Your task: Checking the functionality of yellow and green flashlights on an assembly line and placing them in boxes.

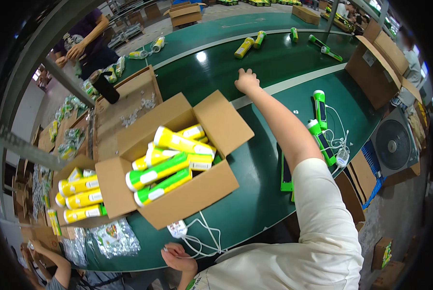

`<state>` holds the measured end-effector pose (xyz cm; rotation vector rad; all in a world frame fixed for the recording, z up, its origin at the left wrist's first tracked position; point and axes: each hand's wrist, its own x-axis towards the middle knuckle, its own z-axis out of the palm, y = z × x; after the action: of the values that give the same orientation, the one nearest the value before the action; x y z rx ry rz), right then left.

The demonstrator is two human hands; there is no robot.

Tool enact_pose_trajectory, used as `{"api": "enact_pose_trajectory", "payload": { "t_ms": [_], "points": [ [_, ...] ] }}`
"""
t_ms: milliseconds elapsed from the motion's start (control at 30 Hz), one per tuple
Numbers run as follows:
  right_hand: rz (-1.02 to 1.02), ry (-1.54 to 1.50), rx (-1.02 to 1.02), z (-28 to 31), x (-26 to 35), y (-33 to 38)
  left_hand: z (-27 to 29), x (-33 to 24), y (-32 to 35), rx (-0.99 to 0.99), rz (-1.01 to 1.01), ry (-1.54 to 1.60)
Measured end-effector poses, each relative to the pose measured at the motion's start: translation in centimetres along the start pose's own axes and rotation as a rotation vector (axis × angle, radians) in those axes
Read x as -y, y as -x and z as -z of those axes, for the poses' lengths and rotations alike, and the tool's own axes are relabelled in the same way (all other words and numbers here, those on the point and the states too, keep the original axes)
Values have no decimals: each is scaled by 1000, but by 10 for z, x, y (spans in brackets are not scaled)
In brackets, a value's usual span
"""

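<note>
My right arm stretches far forward over the green belt, and my right hand [248, 81] hovers there with fingers spread and slightly bent, nothing visible in them. Just beyond it lie a yellow flashlight [244, 48] and a green-and-yellow flashlight [260, 39], both apart from my fingers. Close to my body, by the table's near edge, my left hand [178, 257] is loosely curled and seems to hold nothing; its palm is hidden. Next to it are a white plug-like piece with cables [177, 229] and an open cardboard box [190, 200] heaped with yellow and green flashlights [158, 171].
More flashlights [325, 48] lie farther along the belt [197, 72]. Green lamps [319, 104] with white cables lie right of my arm. Clear plastic bags [114, 238], a wooden tray [151, 77] and a black bottle [105, 87] stand left. A co-worker [83, 41] works at far left.
</note>
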<state>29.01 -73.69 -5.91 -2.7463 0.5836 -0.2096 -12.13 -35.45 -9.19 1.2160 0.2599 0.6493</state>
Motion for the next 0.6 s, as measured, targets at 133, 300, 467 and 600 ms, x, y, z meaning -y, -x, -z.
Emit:
{"api": "enact_pose_trajectory", "payload": {
  "t_ms": [133,300,467,600],
  "points": [
    [-76,102,-53,-28,-13,-51,0,8,-4,35,91,-79],
    [-51,195,-289,-54,-15,-102,19,25,4,-55,92,-207],
    [25,263,-192,-47,-10,-142,6,51,-18,-198,32,-226],
    [73,354,-244,-74,4,-188,-45,33,-50,-247,-19,-249]
  ]
}}
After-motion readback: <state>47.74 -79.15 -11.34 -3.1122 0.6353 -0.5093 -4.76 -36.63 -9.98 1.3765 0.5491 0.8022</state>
